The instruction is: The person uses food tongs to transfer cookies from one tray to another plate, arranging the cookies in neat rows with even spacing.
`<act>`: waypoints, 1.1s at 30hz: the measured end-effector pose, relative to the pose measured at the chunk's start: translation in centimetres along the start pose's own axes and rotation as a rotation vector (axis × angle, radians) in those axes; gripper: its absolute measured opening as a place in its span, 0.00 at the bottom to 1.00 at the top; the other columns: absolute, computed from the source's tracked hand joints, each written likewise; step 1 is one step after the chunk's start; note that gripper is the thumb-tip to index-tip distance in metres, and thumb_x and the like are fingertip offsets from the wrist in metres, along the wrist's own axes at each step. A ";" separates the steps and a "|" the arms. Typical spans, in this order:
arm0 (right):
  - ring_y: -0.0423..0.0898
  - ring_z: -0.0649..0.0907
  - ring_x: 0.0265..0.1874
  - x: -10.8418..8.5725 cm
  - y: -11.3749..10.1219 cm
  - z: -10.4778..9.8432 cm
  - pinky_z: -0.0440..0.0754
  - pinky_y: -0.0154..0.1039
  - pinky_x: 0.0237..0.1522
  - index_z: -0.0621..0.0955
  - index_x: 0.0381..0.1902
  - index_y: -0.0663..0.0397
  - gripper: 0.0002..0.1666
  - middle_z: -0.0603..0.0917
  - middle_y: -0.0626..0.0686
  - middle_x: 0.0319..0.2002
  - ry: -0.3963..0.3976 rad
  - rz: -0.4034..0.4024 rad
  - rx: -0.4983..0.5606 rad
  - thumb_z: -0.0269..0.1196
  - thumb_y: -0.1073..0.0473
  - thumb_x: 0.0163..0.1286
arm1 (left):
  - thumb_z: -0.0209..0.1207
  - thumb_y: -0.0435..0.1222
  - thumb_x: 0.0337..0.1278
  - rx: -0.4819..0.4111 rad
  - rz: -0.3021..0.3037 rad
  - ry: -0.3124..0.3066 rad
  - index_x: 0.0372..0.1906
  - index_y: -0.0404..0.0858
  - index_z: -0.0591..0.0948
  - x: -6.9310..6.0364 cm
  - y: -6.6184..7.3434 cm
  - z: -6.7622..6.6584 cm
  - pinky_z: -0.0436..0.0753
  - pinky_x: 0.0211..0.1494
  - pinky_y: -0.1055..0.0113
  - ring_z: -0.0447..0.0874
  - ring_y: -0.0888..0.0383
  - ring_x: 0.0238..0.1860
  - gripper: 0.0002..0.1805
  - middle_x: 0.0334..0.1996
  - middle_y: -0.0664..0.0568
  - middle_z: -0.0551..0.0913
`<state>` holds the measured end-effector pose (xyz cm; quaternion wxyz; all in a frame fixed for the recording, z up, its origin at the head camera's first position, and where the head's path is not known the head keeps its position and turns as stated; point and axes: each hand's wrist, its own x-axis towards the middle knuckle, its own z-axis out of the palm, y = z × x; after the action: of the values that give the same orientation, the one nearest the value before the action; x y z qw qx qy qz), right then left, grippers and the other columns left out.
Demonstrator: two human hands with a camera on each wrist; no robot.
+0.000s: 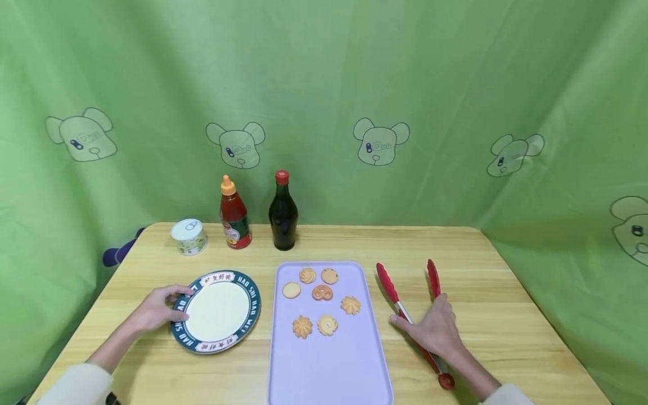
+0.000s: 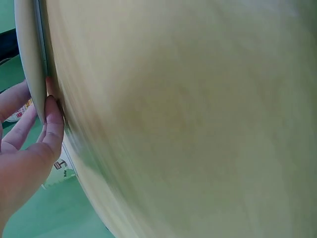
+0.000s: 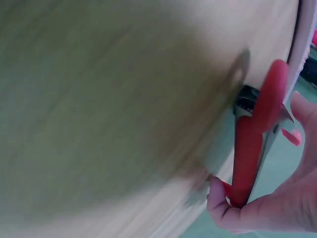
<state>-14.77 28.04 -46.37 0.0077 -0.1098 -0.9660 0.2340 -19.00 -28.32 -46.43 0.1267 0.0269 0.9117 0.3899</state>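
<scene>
A: What is being held by the left grip (image 1: 159,308)?
B: The plate (image 1: 217,312). Its dark teal rim is pinched at the left edge by the thumb and fingers. The plate is set to the left of the tray (image 1: 329,371); whether the held edge is raised from the worktop (image 1: 430,247) cannot be told.

A: And by the right grip (image 1: 432,329)?
B: The tongs (image 1: 402,311) are grasped there from above, just beside the tray's right edge. One arm is met by the thumb, the other by the fingers. The red tips are spread well apart and pointed toward the back, and the red ring at the hinged end is seen nearer the front.

A: What is carried on the tray?
B: Seven cookies (image 1: 302,326) are scattered over its back half, among them a pretzel-shaped one (image 1: 322,293).

A: And what is placed farther back?
B: Behind the plate, a white-lidded can (image 1: 189,237) and a red sauce bottle (image 1: 234,219) with an orange cap are stood on the worktop. A dark bottle (image 1: 283,219) with a red cap is stood to their right, behind the tray's left corner. All three are kept upright and apart. The whole setting is backed by a green curtain (image 1: 324,73), on which bear heads are outlined.
</scene>
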 end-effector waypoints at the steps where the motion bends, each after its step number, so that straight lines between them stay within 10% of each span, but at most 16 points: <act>1: 0.65 0.74 0.40 0.0 0.0 0.1 0.80 0.56 0.34 0.49 0.61 0.84 0.79 0.67 0.77 0.46 0.005 -0.002 -0.010 0.67 0.23 0.39 | 0.69 0.33 0.41 0.001 -0.003 0.000 0.58 0.32 0.74 0.0 0.0 0.0 0.77 0.57 0.44 0.71 0.33 0.57 0.32 0.61 0.28 0.69; 9: 0.71 0.74 0.44 0.0 0.2 0.5 0.81 0.61 0.40 0.35 0.65 0.87 0.81 0.58 0.86 0.56 -0.030 -0.025 -0.039 0.64 0.26 0.49 | 0.69 0.32 0.41 0.000 -0.031 0.010 0.57 0.31 0.75 -0.1 0.2 0.0 0.78 0.56 0.46 0.71 0.33 0.57 0.32 0.61 0.28 0.69; 18: 0.62 0.75 0.40 1.0 -0.2 -1.3 0.81 0.48 0.29 0.46 0.68 0.77 0.76 0.66 0.78 0.54 -0.016 -0.048 0.055 0.67 0.27 0.45 | 0.69 0.32 0.42 0.019 -0.042 0.004 0.58 0.32 0.74 0.1 0.2 0.0 0.78 0.56 0.45 0.71 0.32 0.58 0.32 0.61 0.27 0.68; 27: 0.47 0.73 0.29 2.0 -1.1 -4.1 0.69 0.34 0.23 0.71 0.44 0.63 0.44 0.75 0.59 0.33 -0.069 -0.216 0.048 0.68 0.31 0.49 | 0.69 0.32 0.41 0.030 -0.032 0.015 0.58 0.31 0.74 0.1 0.2 -0.2 0.78 0.55 0.45 0.71 0.31 0.57 0.32 0.61 0.27 0.68; 33: 0.43 0.70 0.25 2.1 -1.8 -4.8 0.69 0.32 0.24 0.75 0.46 0.57 0.42 0.76 0.52 0.29 -0.122 -0.431 -0.064 0.70 0.31 0.44 | 0.69 0.33 0.41 0.015 -0.028 0.018 0.57 0.31 0.74 0.0 0.1 0.0 0.80 0.54 0.48 0.73 0.33 0.56 0.32 0.60 0.27 0.69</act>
<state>-16.84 29.12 -41.40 -0.0042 0.1132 -0.9727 0.2025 -18.98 -28.25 -46.38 0.1236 0.0117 0.9159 0.3816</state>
